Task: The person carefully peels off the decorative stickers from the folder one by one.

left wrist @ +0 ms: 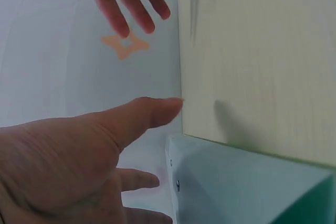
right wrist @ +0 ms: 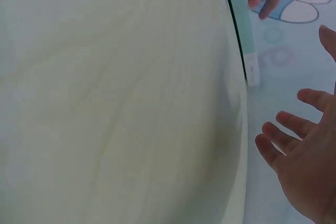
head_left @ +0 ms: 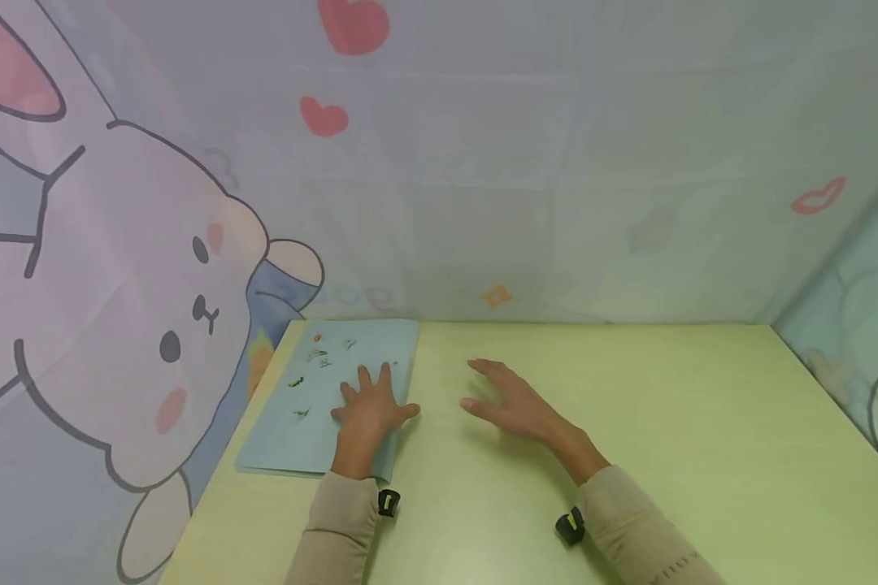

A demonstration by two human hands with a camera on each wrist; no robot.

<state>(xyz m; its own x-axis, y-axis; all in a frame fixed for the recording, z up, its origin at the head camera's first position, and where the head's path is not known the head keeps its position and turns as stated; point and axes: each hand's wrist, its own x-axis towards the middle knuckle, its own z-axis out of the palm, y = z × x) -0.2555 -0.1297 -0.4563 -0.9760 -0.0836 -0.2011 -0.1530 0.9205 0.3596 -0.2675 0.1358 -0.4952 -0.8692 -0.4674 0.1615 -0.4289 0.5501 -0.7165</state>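
Note:
A light blue booklet or folder [head_left: 274, 435] lies at the left of the table, with small plant-like pictures [head_left: 296, 380] scattered on its face. Over its right part is my left hand [head_left: 369, 410], fingers spread and thumb pointing right past the edge. Whether the fingertips touch the cover I cannot tell. My right hand [head_left: 515, 402] is held over the table to the right of the booklet, fingers extended and holding nothing. The left wrist view shows my left thumb [left wrist: 152, 114] above the booklet's side [left wrist: 236, 174]. In the right wrist view, my right fingers [right wrist: 283, 129] are spread apart.
The pale yellow table [head_left: 666, 422] extends to the right. A printed cloth [head_left: 556, 162] with hearts and a large rabbit [head_left: 168, 284] hangs behind and to the left. Small black devices [head_left: 571, 526] sit at both wrists by the beige sleeves [head_left: 632, 520].

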